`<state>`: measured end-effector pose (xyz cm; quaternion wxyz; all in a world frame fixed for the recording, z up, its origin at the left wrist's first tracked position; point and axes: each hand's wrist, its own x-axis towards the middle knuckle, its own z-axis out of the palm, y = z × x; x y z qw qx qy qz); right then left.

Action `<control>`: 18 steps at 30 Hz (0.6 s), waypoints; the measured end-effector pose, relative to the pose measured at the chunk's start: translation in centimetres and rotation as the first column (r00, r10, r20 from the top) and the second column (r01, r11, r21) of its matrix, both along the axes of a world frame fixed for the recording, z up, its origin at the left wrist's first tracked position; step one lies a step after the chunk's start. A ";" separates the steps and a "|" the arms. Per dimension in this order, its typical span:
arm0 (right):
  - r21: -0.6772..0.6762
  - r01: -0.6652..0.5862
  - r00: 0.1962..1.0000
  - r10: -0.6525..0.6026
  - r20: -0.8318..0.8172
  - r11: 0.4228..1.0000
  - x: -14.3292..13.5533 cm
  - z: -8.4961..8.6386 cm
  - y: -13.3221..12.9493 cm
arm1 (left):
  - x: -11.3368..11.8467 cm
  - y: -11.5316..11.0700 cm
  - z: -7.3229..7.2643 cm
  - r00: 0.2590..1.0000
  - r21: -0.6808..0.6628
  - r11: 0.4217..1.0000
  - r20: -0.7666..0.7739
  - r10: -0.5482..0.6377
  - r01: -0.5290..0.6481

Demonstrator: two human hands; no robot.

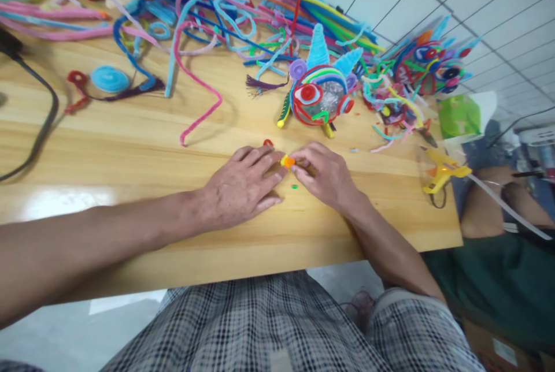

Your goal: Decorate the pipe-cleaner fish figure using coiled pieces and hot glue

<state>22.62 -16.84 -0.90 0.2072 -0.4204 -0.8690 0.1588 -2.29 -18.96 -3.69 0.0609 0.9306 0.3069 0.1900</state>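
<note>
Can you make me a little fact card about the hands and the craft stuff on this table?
Left grip: palm down, fingers spread
Right grip: pinching a small orange-and-yellow piece
Nearby bits: red piece, green piece
Behind: one-eyed, blue-horned craft
Far left: blue disc
Far right: yellow glue gun
Surface: wooden table
</note>
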 end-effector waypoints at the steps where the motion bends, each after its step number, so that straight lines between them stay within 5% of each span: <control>1: -0.004 0.005 1.000 -0.005 0.000 1.000 -0.1 0.0 0.0 | 0.0 0.0 0.0 1.000 -0.003 1.000 0.006 -0.001 0.001; 18: -0.067 0.044 0.999 -0.044 0.007 0.997 -0.5 -0.4 -0.3 | 0.1 0.0 0.1 0.999 -0.033 0.999 0.053 -0.012 0.014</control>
